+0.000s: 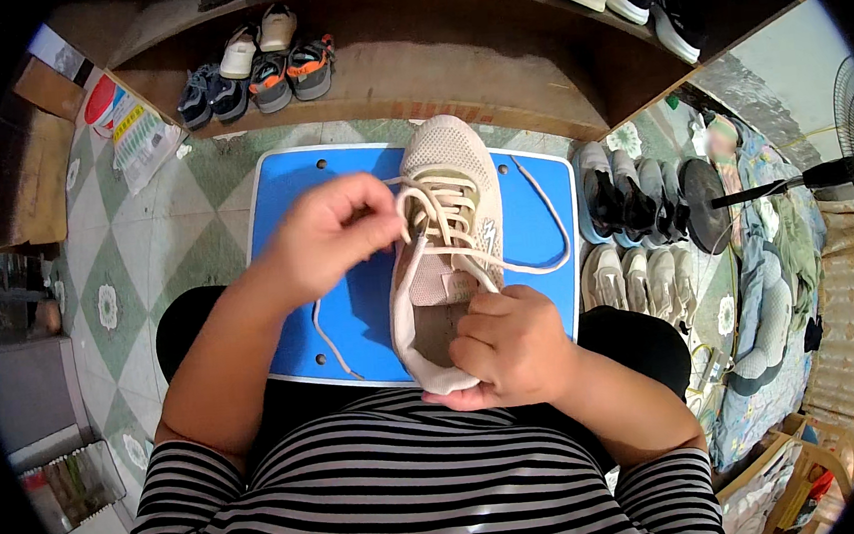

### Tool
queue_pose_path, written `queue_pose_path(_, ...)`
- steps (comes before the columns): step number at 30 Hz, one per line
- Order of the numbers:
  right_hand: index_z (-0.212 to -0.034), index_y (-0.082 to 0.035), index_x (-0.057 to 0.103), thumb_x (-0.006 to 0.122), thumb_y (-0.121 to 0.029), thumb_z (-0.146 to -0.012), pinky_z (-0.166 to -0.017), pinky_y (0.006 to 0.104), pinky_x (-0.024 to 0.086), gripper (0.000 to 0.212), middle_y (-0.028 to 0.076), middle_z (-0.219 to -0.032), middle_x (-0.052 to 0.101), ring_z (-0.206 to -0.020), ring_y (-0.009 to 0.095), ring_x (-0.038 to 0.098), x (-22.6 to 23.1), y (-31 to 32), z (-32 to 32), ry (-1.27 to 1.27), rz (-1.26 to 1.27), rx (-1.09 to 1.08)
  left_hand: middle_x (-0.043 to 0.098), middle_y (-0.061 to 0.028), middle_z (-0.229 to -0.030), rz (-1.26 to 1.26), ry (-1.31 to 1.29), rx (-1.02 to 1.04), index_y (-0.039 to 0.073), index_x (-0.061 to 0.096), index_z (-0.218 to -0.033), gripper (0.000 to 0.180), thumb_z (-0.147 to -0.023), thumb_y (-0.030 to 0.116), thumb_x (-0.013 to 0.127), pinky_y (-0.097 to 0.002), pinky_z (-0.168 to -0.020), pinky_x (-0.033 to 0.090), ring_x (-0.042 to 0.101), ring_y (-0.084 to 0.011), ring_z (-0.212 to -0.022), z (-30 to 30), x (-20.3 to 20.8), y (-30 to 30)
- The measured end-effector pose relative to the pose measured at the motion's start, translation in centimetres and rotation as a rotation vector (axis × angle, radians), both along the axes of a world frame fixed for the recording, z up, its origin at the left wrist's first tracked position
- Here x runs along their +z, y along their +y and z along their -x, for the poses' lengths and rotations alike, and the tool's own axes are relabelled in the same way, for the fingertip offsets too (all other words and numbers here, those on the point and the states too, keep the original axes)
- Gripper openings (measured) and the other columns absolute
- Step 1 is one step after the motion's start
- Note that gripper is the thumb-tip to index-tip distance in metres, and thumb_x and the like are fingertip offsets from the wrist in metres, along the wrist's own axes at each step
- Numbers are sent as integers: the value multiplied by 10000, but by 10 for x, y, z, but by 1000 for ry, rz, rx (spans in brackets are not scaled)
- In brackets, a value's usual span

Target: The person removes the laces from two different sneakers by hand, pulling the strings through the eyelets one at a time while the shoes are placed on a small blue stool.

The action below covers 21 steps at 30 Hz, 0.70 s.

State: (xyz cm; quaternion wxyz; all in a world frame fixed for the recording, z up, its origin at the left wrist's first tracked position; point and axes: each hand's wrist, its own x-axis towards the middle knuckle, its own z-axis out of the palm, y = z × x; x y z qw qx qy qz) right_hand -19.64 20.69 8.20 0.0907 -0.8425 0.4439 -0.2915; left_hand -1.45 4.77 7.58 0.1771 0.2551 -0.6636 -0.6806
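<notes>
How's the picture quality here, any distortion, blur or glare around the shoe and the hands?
Head view: strong fisheye, the wooden shelf bowing and the corners black. Light is even and soft, no harsh glare on the blue board. The beige sneaker, left hand and right hand look sharp; things near the rim are squeezed and dimmer.

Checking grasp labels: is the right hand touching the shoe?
Touching. The head view shows the right hand wrapped around the shoe's heel opening, with no gap.
</notes>
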Motion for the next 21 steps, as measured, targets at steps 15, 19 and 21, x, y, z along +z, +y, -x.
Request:
queue_pose_path(15,-591,-138,494,690,-368,-666,-480,310,399,312,-4,-614,493,-632,175,533,-4,-1,4,-25,-24,8,552,-5,-839,-34,61,176,56,559,-970,109,-900,139,571,-230,-629,423,519,-87,-705,4,0,-4)
queue_pose_path(19,-592,-138,491,691,-369,-662,-480,311,399,314,-3,-618,490,-629,173,528,-6,-1,3,-47,8,5,570,-7,-836,-68,31,174,45,573,-988,124,-894,123,592,-224,-651,427,525,-77,-721,5,2,3)
queue_pose_path(21,-588,-136,487,693,-371,-657,-481,313,399,320,-1,-619,491,-621,174,525,-4,-1,3,-38,-6,3,582,10,-810,-52,1,50,48,589,-985,114,-885,97,614,-207,-670,429,530,-58,-739,8,2,14)
